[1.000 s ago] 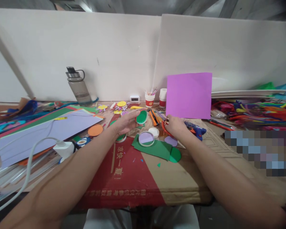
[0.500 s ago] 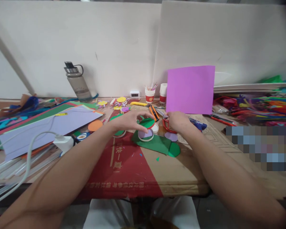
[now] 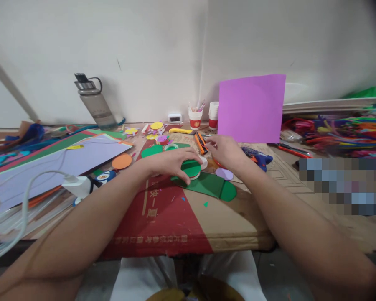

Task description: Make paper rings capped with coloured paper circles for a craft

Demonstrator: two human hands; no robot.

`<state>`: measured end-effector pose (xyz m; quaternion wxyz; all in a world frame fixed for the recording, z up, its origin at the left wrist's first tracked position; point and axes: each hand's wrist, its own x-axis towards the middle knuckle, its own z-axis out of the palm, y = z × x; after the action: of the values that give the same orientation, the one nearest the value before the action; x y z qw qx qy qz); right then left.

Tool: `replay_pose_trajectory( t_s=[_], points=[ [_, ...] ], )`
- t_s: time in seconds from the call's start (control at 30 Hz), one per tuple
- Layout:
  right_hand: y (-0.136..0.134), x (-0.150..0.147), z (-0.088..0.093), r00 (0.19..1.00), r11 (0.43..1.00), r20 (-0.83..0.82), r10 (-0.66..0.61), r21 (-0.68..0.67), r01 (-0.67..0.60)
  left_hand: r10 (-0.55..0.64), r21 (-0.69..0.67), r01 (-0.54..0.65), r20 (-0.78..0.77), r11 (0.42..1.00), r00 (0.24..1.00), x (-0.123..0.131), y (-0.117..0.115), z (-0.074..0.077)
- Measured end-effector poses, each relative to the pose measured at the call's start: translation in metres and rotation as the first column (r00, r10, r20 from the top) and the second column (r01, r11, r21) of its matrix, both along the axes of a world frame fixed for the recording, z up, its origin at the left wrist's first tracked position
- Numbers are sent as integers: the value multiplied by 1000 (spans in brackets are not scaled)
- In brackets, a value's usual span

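My left hand (image 3: 172, 163) curves over a round green disc (image 3: 191, 168), thumb on its near edge and fingers round the far side. The disc sits on a white ring, whose rim shows just under it. Beneath lies a dark green sheet (image 3: 203, 184), with a brighter green rounded piece (image 3: 228, 190) at its right end. My right hand (image 3: 225, 151) hovers by the red-handled scissors (image 3: 217, 162), fingers apart and pointing left, seemingly holding nothing. A light purple circle (image 3: 224, 174) rests just below it. An orange-and-black cutter (image 3: 201, 143) lies between the hands, farther back.
A water bottle (image 3: 95, 104) and paper cups (image 3: 195, 118) stand along the wall. A purple sheet (image 3: 252, 109) leans upright at right. Coloured sheets (image 3: 62, 167) and a white cable (image 3: 26, 196) occupy the left. Pipe cleaners (image 3: 335, 133) are heaped at right.
The green disc, tilted up in my left hand before, now lies flat over the white ring. My right hand has let go of the scissors and shifted slightly left. The view has tilted a little.
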<state>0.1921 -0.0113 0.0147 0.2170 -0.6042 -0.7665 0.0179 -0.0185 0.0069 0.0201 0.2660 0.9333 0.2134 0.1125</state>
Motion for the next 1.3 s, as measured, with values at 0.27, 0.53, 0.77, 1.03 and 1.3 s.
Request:
replay_pose_trajectory(
  t_s=[0.27,0.53,0.77,1.03,1.3],
  points=[
    [0,-1,-1,991,995,-113,69,82,-60,7,-11,-7,-11,1000,1000,-4,7,2],
    [-10,-5,5,974,923,-225,30,379,60,77,-40,-79,-58,996,995,-3,4,-3],
    [-10,-9,0,900,920,-221,376,207,-333,156,-89,-180,-229,980,961,-15,10,2],
    [-19,-21,-20,878,883,-121,462,-32,-469,212,18,-212,-205,977,956,-11,12,-4],
    [-12,-25,-26,879,897,-180,441,124,-424,403,-262,-351,180,899,897,-12,16,-4]
  ],
)
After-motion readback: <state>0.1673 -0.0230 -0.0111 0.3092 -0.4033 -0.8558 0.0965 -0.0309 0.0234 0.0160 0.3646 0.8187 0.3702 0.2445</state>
